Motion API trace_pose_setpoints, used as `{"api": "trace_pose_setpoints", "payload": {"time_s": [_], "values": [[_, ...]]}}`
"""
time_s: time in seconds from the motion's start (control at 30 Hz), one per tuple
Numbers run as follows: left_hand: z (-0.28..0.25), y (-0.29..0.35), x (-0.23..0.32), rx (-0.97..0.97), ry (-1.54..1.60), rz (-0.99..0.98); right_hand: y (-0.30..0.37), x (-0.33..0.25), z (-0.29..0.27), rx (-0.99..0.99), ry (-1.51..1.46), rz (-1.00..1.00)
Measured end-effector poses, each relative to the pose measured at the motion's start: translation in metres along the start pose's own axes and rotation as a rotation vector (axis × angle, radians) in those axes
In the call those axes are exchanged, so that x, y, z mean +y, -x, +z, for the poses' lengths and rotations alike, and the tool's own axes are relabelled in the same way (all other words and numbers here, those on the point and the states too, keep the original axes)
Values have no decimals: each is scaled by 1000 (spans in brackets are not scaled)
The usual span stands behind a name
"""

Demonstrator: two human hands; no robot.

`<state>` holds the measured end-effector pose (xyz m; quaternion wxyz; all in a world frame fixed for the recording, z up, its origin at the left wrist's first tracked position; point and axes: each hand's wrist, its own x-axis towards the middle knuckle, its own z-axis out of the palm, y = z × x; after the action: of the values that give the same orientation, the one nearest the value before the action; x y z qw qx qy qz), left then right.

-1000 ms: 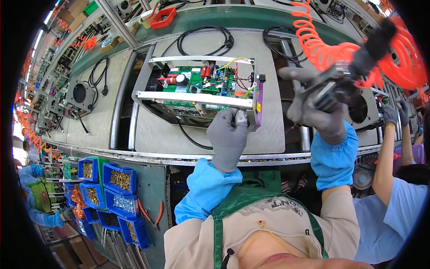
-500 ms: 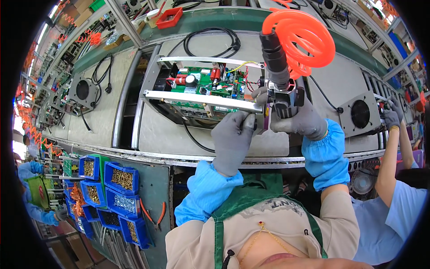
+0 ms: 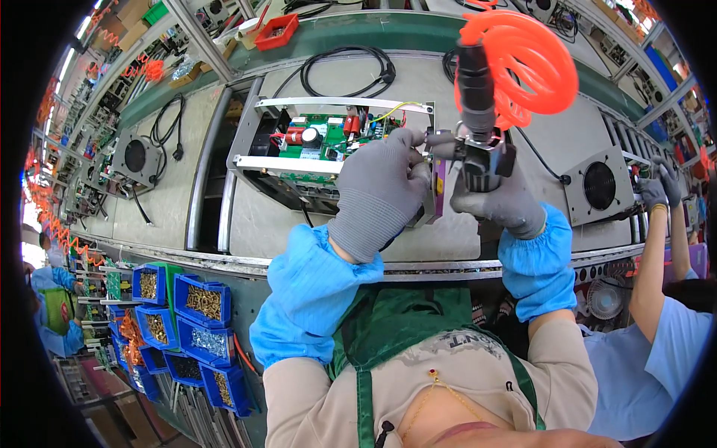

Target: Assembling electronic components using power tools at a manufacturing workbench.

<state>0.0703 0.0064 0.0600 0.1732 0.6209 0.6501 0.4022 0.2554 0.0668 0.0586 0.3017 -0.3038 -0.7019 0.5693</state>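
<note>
Grey metal counter (image 3: 448,243) ran across in front of you, bearing the open-topped silver metal chassis (image 3: 287,163), its green circuit board (image 3: 323,121) exposed and its purple end panel (image 3: 439,188) facing right. Half a second earlier your grey-gloved left hand (image 3: 382,183) was low at the front right corner; now it had moved up over the front edge, fingers curled beside the nose of the black-and-silver air driver (image 3: 479,168). Both hands thus met at one spot, probably for steadying; whether the left pinched anything, could not tell. Your grey-gloved right hand (image 3: 509,203) gripped the driver, orange coiled hose (image 3: 526,63) above. Edges: metal front rail (image 3: 433,275) nearest you, looped black power cable (image 3: 305,77) behind. Elbow room seemed best rightward, short of the grey fan-fitted box (image 3: 597,187).
</note>
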Motion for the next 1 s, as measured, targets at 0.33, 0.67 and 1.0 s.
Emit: {"api": "trace_pose_setpoints", "payload": {"time_s": [0.33,0.67,1.0], "values": [[1,-37,-9,43,-225,261,20,-30,-26,231,-256,-46],[-22,-43,-22,-86,-77,661,21,-89,-47,105,-291,-757],[-24,-43,-33,-289,-47,765,-7,-97,4,48,-334,-823]]}}
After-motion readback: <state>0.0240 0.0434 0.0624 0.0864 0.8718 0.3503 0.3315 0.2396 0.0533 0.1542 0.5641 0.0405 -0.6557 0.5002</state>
